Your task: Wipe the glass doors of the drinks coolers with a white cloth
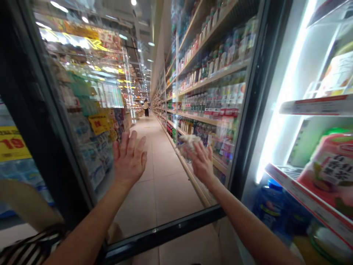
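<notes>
A glass fridge door (165, 232) with a black frame stands swung open in front of me. My left hand (129, 159) lies flat against the glass, fingers spread and holding nothing. My right hand (203, 164) is further right on the same pane, its fingers pressing a crumpled white cloth (189, 141) to the glass. Through the pane I see a shop aisle with long drink shelves (212, 79).
To the right, the lit fridge interior holds a pink-labelled pack (328, 165) on a shelf and a blue-capped bottle (271, 204) below. A yellow price sign (11, 143) hangs at the left. A person (146, 108) stands far down the aisle. Striped fabric (30, 250) shows at the bottom left.
</notes>
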Demonstrator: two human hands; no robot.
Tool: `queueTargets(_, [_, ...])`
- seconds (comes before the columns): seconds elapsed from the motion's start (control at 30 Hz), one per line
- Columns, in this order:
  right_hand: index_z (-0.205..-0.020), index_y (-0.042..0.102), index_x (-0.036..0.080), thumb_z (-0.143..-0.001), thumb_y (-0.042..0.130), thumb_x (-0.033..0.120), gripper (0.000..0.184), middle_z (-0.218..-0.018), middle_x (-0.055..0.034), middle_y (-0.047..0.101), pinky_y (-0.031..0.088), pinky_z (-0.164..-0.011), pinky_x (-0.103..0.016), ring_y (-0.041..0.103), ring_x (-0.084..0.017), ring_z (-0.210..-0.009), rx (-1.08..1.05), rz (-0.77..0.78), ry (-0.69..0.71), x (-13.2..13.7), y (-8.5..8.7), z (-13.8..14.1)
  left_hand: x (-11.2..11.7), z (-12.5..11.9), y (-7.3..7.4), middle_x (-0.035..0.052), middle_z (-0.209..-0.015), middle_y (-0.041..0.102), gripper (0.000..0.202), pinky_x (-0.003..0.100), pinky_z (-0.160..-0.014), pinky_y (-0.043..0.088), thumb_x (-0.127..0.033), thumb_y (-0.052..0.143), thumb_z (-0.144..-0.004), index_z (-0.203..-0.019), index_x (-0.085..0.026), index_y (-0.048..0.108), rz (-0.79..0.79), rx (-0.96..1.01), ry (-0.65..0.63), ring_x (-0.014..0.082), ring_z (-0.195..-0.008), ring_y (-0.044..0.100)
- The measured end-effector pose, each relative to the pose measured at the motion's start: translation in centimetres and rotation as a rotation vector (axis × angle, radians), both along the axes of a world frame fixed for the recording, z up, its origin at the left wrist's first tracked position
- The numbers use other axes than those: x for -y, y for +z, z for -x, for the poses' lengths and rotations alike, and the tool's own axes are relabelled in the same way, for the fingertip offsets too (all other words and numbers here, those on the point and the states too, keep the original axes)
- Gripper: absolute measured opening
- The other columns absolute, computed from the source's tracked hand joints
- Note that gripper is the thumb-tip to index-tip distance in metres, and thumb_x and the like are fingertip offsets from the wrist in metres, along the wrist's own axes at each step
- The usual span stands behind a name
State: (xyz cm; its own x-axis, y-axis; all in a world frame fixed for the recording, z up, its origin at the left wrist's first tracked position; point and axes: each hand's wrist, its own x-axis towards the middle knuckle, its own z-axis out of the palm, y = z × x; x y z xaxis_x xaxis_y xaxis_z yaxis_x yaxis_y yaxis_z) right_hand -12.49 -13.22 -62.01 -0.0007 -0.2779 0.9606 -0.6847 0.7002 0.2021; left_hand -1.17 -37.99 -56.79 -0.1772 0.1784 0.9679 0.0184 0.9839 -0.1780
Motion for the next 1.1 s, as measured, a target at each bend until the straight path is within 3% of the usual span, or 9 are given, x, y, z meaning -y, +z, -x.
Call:
queueTargets(0.13, [-0.134,0.046,0.018,-0.087,0.034,0.019,0.048,-0.145,-0.0157,0.037,0.029,-0.106,-0.054,0.031,-0.029,-0.136,0.154,0.619,-0.094,-3.4,3.5,3.7,-0.1,0.0,0.0,0.0098,-0.147,0.033,0.057,0.049,-0.113,0.013,-0.024,0.051,-0.084,-0.139,-0.028,0.034,0.014,-0.016,0.014,0.0232,-0.140,0.018])
queueTargets(0.2, [-0.134,0.046,0.016,-0.087,0.030,0.020,0.049,-0.146,-0.0161,0.035,0.030,-0.105,-0.052,0.030,-0.029,-0.136,0.165,0.728,-0.082,-2.9,4.6,3.7,-0.2,0.0,0.0,0.0103,-0.147,0.033,0.059,0.049,-0.113,0.013,-0.024,0.051,-0.084,-0.140,-0.027,0.033,0.024,-0.016,0.020,0.0229,-0.140,0.017])
queueTargets(0.27, [-0.135,0.045,0.020,-0.087,0.031,0.018,0.050,-0.146,-0.0128,0.035,0.028,-0.107,-0.052,0.028,-0.027,-0.138,0.134,0.589,-0.050,-1.6,4.5,2.6,-0.2,0.0,0.0,0.0113,-0.147,0.033,0.060,0.049,-0.113,0.013,-0.023,0.051,-0.084,-0.140,-0.026,0.032,0.039,-0.016,0.032,0.0228,-0.140,0.017])
queueTargets(0.4, [-0.132,0.046,0.034,-0.084,0.041,0.018,0.051,-0.143,-0.0026,0.042,0.021,-0.111,-0.050,0.031,-0.022,-0.136,0.024,0.040,0.026,-1.1,3.4,1.4,-0.1,0.1,-0.1,0.0119,-0.146,0.035,0.057,0.050,-0.113,0.013,-0.025,0.052,-0.084,-0.138,-0.025,0.036,0.036,-0.022,0.041,0.0243,-0.140,0.019])
queueTargets(0.43, [-0.131,0.047,0.034,-0.083,0.041,0.018,0.051,-0.142,-0.0028,0.043,0.021,-0.110,-0.051,0.033,-0.022,-0.135,0.022,0.050,0.014,-1.7,3.6,1.7,-0.1,0.1,-0.1,0.0113,-0.146,0.035,0.056,0.051,-0.113,0.013,-0.025,0.051,-0.084,-0.138,-0.025,0.038,0.019,-0.013,0.032,0.0245,-0.140,0.019])
queueTargets(0.6, [-0.136,0.042,0.022,-0.083,0.031,0.016,0.054,-0.146,-0.0131,0.035,0.028,-0.102,-0.060,0.031,-0.030,-0.135,0.192,0.640,-0.131,-2.6,5.6,3.2,0.0,0.2,0.0,0.0088,-0.146,0.036,0.053,0.051,-0.115,0.007,-0.027,0.052,-0.083,-0.135,-0.027,0.042,-0.088,0.046,-0.061,0.0245,-0.140,0.019])
queueTargets(0.8, [-0.136,0.039,0.035,-0.083,0.040,0.018,0.056,-0.142,-0.0004,0.042,0.021,-0.112,-0.046,0.030,-0.019,-0.137,-0.024,-0.077,-0.034,0.8,4.0,0.5,0.2,0.2,0.0,0.0092,-0.147,0.034,0.054,0.052,-0.115,0.007,-0.027,0.052,-0.083,-0.136,-0.027,0.041,-0.070,0.052,-0.069,0.0260,-0.140,0.018])
queueTargets(1.0, [-0.141,0.033,0.024,-0.085,0.031,0.016,0.057,-0.149,-0.0096,0.029,0.023,-0.107,-0.058,0.025,-0.027,-0.138,0.115,0.516,-0.121,-0.4,6.6,2.3,0.2,0.2,0.0,0.0082,-0.148,0.032,0.055,0.052,-0.115,0.004,-0.028,0.051,-0.084,-0.137,-0.028,0.039,-0.087,0.067,-0.089,0.0255,-0.141,0.015])
queueTargets(1.1, [-0.140,0.034,0.031,-0.084,0.037,0.017,0.057,-0.148,-0.0037,0.033,0.018,-0.111,-0.053,0.022,-0.024,-0.140,0.055,0.150,-0.023,1.2,6.1,0.8,0.2,0.2,0.0,0.0095,-0.147,0.032,0.056,0.052,-0.115,0.009,-0.026,0.052,-0.083,-0.138,-0.027,0.038,-0.026,0.031,-0.037,0.0248,-0.140,0.016])
